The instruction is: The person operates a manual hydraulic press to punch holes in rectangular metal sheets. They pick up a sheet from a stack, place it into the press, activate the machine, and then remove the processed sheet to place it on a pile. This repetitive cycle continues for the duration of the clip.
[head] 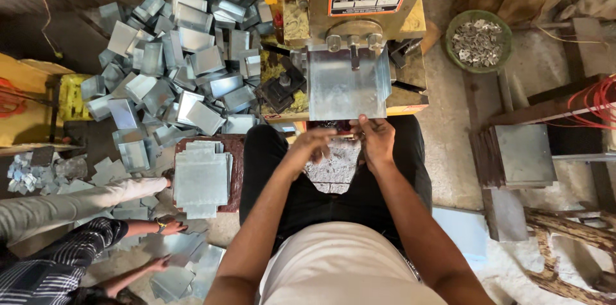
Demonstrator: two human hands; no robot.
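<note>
A bent grey sheet-metal piece (346,87) lies on the bed of a yellow press machine (410,23), under its round punch heads. My right hand (375,141) pinches the near edge of that piece with thumb and fingers. My left hand (314,144) hovers just left of it, fingers curled and blurred, right at the sheet's near edge; whether it touches is unclear. Both forearms reach forward over my black trousers.
A big heap of bent metal pieces (173,55) lies left of the machine. A stack of flat sheets (200,180) sits by my left knee. Another person's hand (172,227) handles sheets at lower left. A green bowl of scraps (478,42) and another sheet stack (523,154) stand right.
</note>
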